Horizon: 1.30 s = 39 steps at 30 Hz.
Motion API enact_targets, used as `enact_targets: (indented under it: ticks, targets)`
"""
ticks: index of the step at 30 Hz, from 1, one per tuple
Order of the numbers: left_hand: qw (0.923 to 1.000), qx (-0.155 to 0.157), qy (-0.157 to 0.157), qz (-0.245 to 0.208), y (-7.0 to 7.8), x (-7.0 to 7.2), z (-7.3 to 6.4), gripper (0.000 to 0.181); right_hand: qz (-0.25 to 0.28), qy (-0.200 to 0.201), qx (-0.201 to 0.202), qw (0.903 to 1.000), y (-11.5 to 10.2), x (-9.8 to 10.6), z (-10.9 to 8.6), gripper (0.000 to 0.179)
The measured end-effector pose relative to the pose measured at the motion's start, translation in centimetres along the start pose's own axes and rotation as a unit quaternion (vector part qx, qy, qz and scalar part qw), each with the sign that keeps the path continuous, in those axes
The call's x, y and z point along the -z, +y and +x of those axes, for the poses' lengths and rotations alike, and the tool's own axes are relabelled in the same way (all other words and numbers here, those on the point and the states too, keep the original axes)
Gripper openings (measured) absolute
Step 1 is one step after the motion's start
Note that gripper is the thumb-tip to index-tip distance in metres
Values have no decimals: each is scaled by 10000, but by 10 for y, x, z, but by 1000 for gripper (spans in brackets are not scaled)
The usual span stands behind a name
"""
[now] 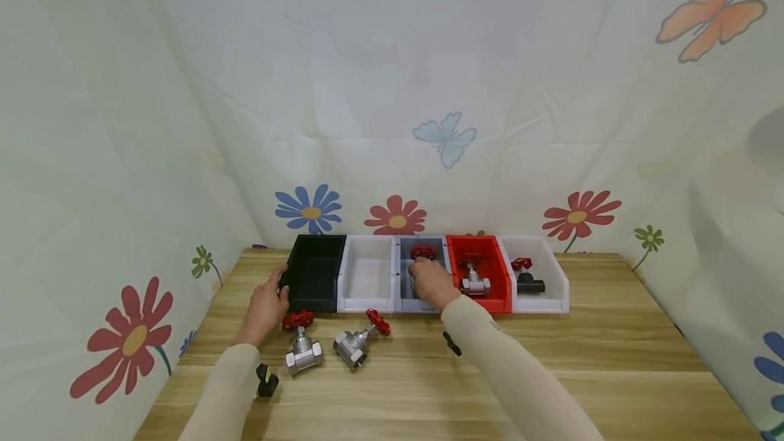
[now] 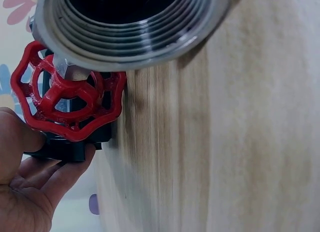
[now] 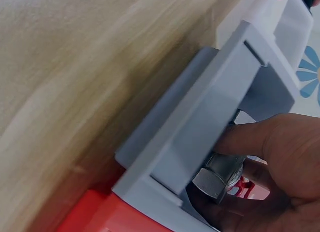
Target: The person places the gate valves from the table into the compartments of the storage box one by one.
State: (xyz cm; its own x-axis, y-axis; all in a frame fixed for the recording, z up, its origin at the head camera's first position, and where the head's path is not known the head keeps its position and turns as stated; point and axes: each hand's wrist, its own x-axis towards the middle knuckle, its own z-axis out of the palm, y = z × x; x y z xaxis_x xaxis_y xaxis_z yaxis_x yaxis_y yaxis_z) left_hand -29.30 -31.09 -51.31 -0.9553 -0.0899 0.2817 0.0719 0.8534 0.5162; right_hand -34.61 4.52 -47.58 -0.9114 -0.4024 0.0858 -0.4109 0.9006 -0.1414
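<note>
My right hand (image 1: 433, 283) reaches into the grey bin (image 1: 422, 305) and grips a metal gate valve (image 3: 216, 176) there. The valve's red handwheel (image 1: 423, 251) shows beyond the fingers; part of its body is hidden by the hand. At the far left, my left hand (image 1: 265, 308) holds the side wall of the black bin (image 1: 315, 283), thumb on one side and fingers on the other. Close to it on the table stands a gate valve (image 1: 303, 356) with a red handwheel. Another gate valve (image 1: 352, 349) lies tilted to its right.
A white bin (image 1: 367, 304) sits between the black and grey ones. Right of the grey bin, a red bin (image 1: 503, 301) holds a metal valve (image 1: 475, 284). The end white bin (image 1: 556, 304) holds a black valve (image 1: 529, 284) with a red handle. A patterned curtain (image 1: 392, 87) hangs behind.
</note>
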Motion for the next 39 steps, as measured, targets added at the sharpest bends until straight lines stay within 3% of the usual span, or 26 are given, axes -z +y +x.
enact_targets:
  ticks: [19,39]
  targets:
    - [9999,-34,95,64,2,0,-3,47,186,-231,-73,9995,0,-12,3,18]
    - [9999,-11,108,23,3,2,-3,47,56,-301,71,9995,-1,-5,3,23]
